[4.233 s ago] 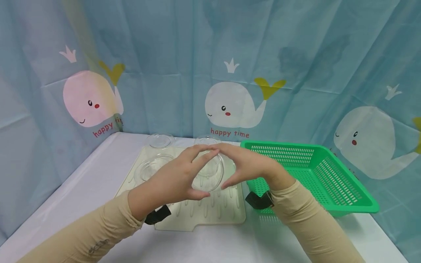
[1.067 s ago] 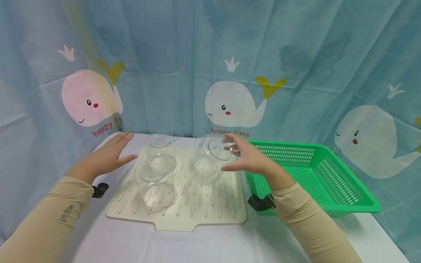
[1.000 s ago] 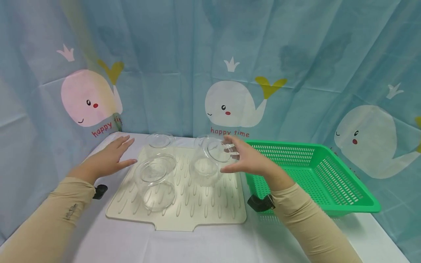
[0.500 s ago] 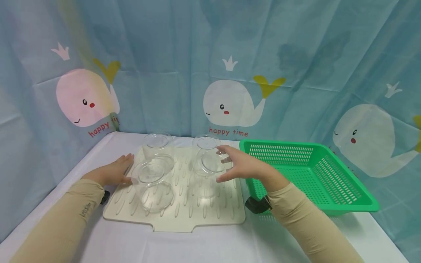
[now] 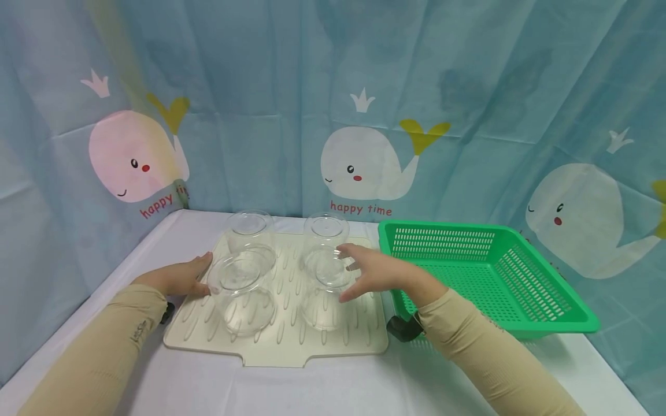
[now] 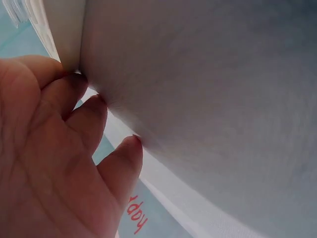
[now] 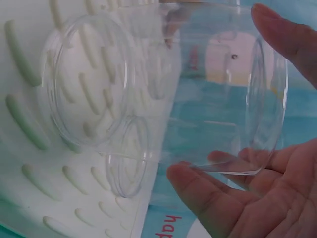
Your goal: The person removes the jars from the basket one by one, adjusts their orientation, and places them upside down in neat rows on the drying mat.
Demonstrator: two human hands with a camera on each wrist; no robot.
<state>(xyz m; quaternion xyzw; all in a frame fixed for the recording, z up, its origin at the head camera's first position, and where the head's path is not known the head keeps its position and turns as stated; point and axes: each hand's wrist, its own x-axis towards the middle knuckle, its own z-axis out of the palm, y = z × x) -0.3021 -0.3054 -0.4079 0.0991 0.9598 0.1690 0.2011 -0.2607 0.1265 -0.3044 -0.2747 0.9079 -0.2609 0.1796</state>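
My right hand (image 5: 382, 271) holds a clear cylindrical jar (image 5: 329, 300) at its upper end, thumb on one side and fingers on the other. The jar stands upside down at the front right of the cream ridged drying mat (image 5: 283, 341). In the right wrist view, the jar's wide rim (image 7: 49, 99) meets the mat, or nearly so. My left hand (image 5: 177, 279) lies at the mat's left edge. Its fingertips (image 6: 132, 141) touch the white tabletop and the mat's side in the left wrist view. Another clear jar (image 5: 241, 294) stands close to that hand.
More clear jars stand upside down at the back of the mat, including one at back left (image 5: 250, 225) and one at back right (image 5: 326, 228). A green slotted basket (image 5: 520, 330) stands right of the mat. A blue whale-print curtain (image 5: 260, 156) hangs behind.
The right hand's jar was tilted in the air between both hands; it has come upright and down to the front right. The left hand let go, moved left, then down to the mat's edge.
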